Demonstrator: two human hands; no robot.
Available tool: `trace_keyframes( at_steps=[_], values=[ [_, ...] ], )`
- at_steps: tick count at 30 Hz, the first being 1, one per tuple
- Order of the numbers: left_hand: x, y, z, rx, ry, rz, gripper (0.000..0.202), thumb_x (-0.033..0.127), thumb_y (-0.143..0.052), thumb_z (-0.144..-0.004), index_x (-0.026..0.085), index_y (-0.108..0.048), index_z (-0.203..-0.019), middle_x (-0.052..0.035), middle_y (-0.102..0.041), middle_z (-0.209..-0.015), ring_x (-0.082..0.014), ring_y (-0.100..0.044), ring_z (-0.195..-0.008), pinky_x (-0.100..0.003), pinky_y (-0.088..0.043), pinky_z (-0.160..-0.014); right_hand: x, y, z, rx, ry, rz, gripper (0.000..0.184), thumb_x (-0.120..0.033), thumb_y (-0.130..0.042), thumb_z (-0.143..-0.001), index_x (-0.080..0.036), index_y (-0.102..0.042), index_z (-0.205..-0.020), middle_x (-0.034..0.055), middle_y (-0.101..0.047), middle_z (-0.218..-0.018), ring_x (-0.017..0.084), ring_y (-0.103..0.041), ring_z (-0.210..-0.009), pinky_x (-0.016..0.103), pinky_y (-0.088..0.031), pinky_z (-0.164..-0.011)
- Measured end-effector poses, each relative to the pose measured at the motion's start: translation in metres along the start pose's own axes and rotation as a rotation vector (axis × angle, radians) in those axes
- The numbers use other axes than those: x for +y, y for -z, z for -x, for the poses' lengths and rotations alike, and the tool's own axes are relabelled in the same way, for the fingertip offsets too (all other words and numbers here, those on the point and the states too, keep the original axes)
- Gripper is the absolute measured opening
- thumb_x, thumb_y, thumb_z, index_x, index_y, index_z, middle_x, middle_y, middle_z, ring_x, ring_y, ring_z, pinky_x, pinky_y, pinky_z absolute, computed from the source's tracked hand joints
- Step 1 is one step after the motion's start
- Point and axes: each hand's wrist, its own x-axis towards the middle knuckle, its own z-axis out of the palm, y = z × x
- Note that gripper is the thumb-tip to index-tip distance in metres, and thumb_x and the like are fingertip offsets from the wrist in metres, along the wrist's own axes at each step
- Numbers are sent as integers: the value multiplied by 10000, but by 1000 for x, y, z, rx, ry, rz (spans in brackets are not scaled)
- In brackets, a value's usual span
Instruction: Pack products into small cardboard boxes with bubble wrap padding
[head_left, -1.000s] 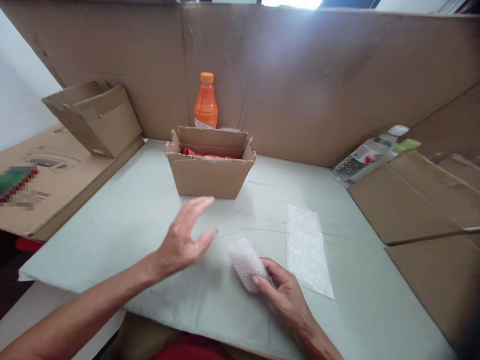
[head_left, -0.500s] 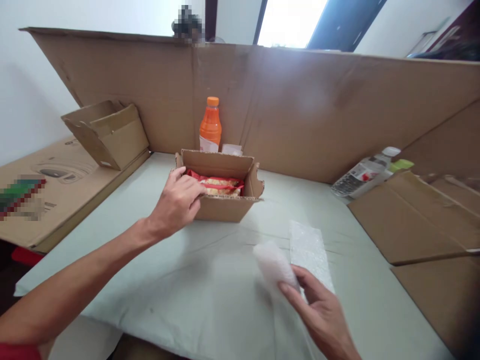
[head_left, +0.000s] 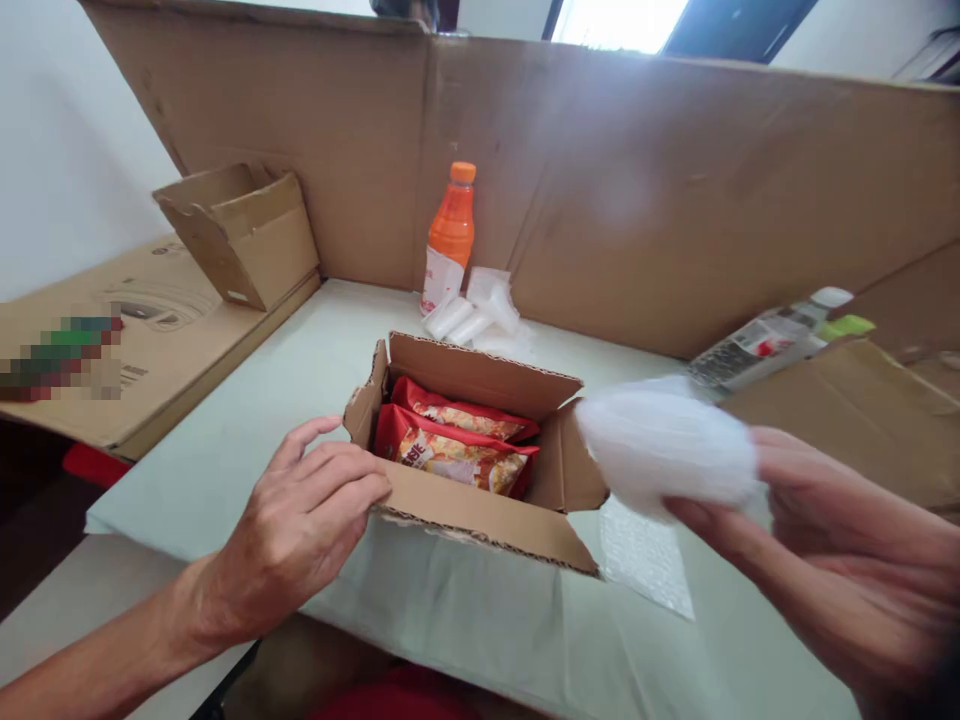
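An open cardboard box (head_left: 480, 510) stands on the pale cloth, its flaps up or folded outward. Inside lie two red snack packets (head_left: 457, 455), one behind the other. My left hand (head_left: 311, 510) grips the box's near left corner, with the fingers bent over the flap's edge and the thumb out of sight. Pinched between the thumb and fingers of my right hand (head_left: 817, 530) is a rolled bundle of white bubble wrap (head_left: 667, 445), held in the air beside the box's right flap. Whatever the wrap may enclose cannot be seen. A flat bubble wrap sheet (head_left: 646, 560) lies beneath it.
Behind the box stand an orange drink bottle (head_left: 450, 240) and several small white plastic rolls (head_left: 472, 318). A clear water bottle (head_left: 769, 340) leans at the right near a cardboard carton (head_left: 847, 400). Another open box (head_left: 262, 245) sits at the left. Tall cardboard panels (head_left: 637, 200) close the back.
The box has come nearer and turned, with my left hand at its corner. My right hand has raised the white bundle up to the box's right side. The view has shifted too.
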Motion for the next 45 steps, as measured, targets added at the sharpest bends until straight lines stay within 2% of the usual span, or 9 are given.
trace_keyframes(
  at_steps=[5,13,22,27,31,34,38,41,45],
  values=[
    [-2,-5,2,36,-8,75,267,-43,-557,-851,150,-640,-1015,-82,-744,-967,-193,-685,-938,-505,-433,-1067,-30,-32,-46,-490,386,140,139,-328,-628,-930,-256,-741,-968,43,-744,-934,205,-678,-835,318,-515,-711],
    [-6,-9,3,69,4,149,254,-42,-571,-844,128,-651,-1014,-89,-741,-962,-190,-672,-939,-511,-410,-1080,-48,-92,-68,-1041,530,643,124,-116,-636,-820,-196,-725,-789,57,-759,-779,186,-655,-697,322,-346,-700],
    [-9,-14,2,101,19,187,258,-34,-566,-835,137,-641,-1014,-79,-736,-958,-183,-664,-924,-506,-397,-1087,-51,-88,-77,-1069,528,518,178,-162,-630,-829,-217,-715,-976,44,-735,-814,203,-654,-718,302,-362,-670],
    [-7,-18,-1,109,30,183,256,-25,-561,-839,138,-630,-1023,-74,-721,-963,-174,-648,-914,-520,-400,-1088,-54,-107,-80,-1226,451,469,326,-42,-561,-811,-256,-752,-967,4,-724,-720,163,-628,-592,258,-304,-536],
    [-7,-17,2,181,41,98,331,-25,-614,-827,145,-627,-1110,-90,-699,-1043,-219,-636,-1068,-517,-437,-1085,-49,-97,-78,-1093,487,363,306,-95,-558,-855,-257,-756,-1023,22,-764,-825,186,-680,-678,275,-416,-608],
    [-9,-14,10,307,113,9,472,5,-675,-810,156,-586,-1248,-136,-643,-1196,-266,-589,-1209,-512,-464,-1085,-35,-58,-62,-695,476,219,243,-237,-544,-932,-251,-733,-1083,54,-775,-1017,237,-714,-903,353,-507,-810],
    [-18,-20,36,232,337,30,477,110,-648,-888,208,-533,-1340,-123,-616,-1278,-234,-602,-1208,-423,-507,-1050,2,-5,-12,-236,123,206,220,-409,-559,-952,-315,-723,-1066,22,-773,-1030,238,-720,-946,347,-562,-812],
    [-26,-36,59,90,499,135,405,227,-612,-938,236,-530,-1334,-108,-614,-1298,-233,-608,-1216,-409,-528,-1034,35,-6,37,-229,-158,172,267,-497,-581,-919,-295,-735,-1001,32,-785,-952,235,-737,-851,322,-584,-689],
    [-35,-61,71,34,696,373,387,335,-633,-921,234,-538,-1282,-108,-622,-1278,-240,-655,-1154,-414,-569,-990,50,-57,74,-361,-320,6,479,-512,-597,-883,-235,-624,-1273,103,-755,-1085,232,-717,-799,307,-554,-555]
  ],
)
